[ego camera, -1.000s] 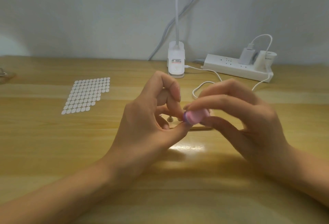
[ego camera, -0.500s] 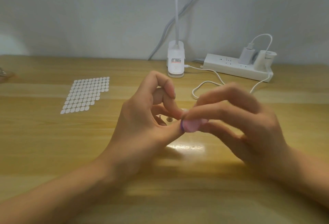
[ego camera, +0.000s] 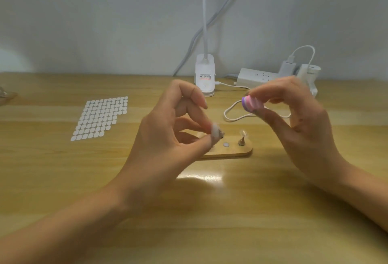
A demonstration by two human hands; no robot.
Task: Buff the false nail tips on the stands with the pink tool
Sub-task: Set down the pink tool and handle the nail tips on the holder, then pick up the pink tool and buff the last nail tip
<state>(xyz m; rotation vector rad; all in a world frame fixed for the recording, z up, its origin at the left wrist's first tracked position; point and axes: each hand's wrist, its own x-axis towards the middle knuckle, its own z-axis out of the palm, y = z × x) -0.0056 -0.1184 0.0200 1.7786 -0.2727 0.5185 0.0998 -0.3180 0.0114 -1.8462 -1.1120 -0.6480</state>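
Note:
My left hand (ego camera: pixel 168 137) pinches a small stand with a pale false nail tip (ego camera: pixel 216 130) between thumb and fingers, just above the wooden base (ego camera: pixel 231 152). My right hand (ego camera: pixel 298 121) grips the pink buffing tool (ego camera: pixel 252 103), which has a purple end, and holds it up and to the right, apart from the tip. A second stand with a clear nail tip (ego camera: pixel 242 137) stands upright at the base's right end. A round grey socket (ego camera: pixel 226 144) shows in the base beside it.
A sheet of white oval stickers (ego camera: pixel 100 116) lies on the wooden desk (ego camera: pixel 189 211) at the left. At the back stand a white clip lamp (ego camera: pixel 205 74) and a power strip (ego camera: pixel 258 76) with chargers. A white cable (ego camera: pixel 233 114) loops behind the base.
My right hand has lifted the pink tool up and to the right, off the nail tip. The wooden base and the second stand have come into view.

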